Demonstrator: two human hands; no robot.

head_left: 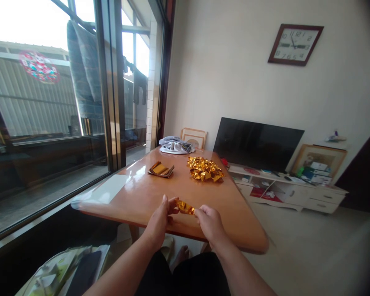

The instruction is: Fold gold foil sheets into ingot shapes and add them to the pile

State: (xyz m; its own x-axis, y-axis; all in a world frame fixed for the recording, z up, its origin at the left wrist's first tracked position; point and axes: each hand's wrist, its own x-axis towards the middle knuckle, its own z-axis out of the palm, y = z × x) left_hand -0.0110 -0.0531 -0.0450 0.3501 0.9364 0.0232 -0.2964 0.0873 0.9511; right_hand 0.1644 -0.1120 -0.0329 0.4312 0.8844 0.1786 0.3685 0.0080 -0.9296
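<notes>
At the far left a sliding glass door [49, 123] runs along the bench [142, 197], with dark clothes [83, 70] hung on a line outside. Low in the left corner lies a pile of papers [58, 271] with a dark flat thing on top; what it is cannot be made out.

Moving right, the left hand [160, 220] is raised over the near edge of the bench, its thumb and fingers pinched on the left end of a small gold foil piece [185, 207]. The right hand [208, 222] pinches the right end in the same way, so both grips are closed on the piece and it spans the gap between them, held just above the bench edge and not resting on it. The piece looks creased and partly folded. It is judged to be very light, thin and easily crumpled, with a slick shiny face that could slip from the fingertips; it would tear or dent under a hard squeeze. The safest hold appears to be at the folded ends, where the layers are thicker, as the hands have it now.

Farther back on the bench sit a small stack of flat gold sheets [160, 169], then a heap of folded gold pieces [205, 168], and a bundle of cloth [175, 145] at the far end. To the right stand a television [257, 144] on a low white cabinet [296, 191], and a wall clock [295, 44] above.
</notes>
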